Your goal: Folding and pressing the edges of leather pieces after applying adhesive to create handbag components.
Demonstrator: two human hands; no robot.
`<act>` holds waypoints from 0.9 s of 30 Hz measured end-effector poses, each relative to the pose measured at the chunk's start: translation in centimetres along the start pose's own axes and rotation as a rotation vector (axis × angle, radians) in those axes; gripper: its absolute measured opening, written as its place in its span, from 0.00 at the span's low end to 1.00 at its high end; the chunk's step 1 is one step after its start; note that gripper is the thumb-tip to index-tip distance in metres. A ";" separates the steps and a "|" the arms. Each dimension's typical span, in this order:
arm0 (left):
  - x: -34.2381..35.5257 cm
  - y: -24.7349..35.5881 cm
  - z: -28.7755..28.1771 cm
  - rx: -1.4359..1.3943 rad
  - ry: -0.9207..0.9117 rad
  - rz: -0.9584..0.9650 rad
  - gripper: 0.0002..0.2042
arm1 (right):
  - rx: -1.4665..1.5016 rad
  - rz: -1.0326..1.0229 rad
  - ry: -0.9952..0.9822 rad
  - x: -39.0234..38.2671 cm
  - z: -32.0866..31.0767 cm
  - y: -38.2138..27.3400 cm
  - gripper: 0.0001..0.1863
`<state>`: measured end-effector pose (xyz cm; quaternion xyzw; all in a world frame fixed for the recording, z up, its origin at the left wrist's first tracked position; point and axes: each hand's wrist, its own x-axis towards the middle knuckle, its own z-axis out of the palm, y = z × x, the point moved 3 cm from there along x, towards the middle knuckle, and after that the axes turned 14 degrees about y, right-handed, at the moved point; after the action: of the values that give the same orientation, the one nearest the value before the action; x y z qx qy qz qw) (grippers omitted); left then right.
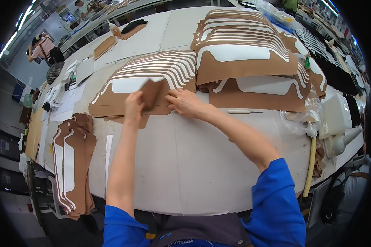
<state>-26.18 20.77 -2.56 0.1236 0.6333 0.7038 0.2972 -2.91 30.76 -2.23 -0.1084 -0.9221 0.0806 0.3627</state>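
My left hand (134, 105) pinches a small, dark brown panel (151, 91), tilted up over the near part of a middle stack (107, 106) of brown pieces with layered white curved shapes. My right hand (181, 101) rests just right of that panel, on the stack's near part, its fingers bent and apart. A white-handled pointed tool (239, 111) lies right of my right forearm.
Larger similar stacks (243, 66) stand at back right; narrow pieces (80, 164) lie at left. A white jug (336, 115), yellow rod (310, 164) and plastic bag (292, 119) are at right, on the table (202, 164). Other people (45, 51) stand at back left.
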 end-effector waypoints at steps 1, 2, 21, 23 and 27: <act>3.6 2.1 -5.7 -0.214 0.044 -0.033 0.08 | 0.030 0.035 0.014 1.7 1.2 -1.0 0.18; 4.9 4.4 -7.9 -0.399 0.046 0.054 0.06 | -0.002 0.106 -0.088 1.6 1.7 -0.4 0.22; -19.7 23.2 -8.0 0.120 0.062 0.447 0.16 | 0.508 0.498 -0.030 -3.5 -4.9 -7.4 0.21; -21.6 15.2 -5.0 0.404 -0.101 0.746 0.11 | 0.920 0.945 -0.242 -6.4 -7.5 -10.3 0.26; -26.8 -0.6 0.6 0.367 -0.245 0.587 0.11 | 1.185 1.298 -0.302 -12.8 -12.1 -11.2 0.32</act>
<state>-4.44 5.83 2.44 0.4347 0.6462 0.6138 0.1293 12.96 17.49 0.77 -0.3923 -0.5237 0.7471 0.1168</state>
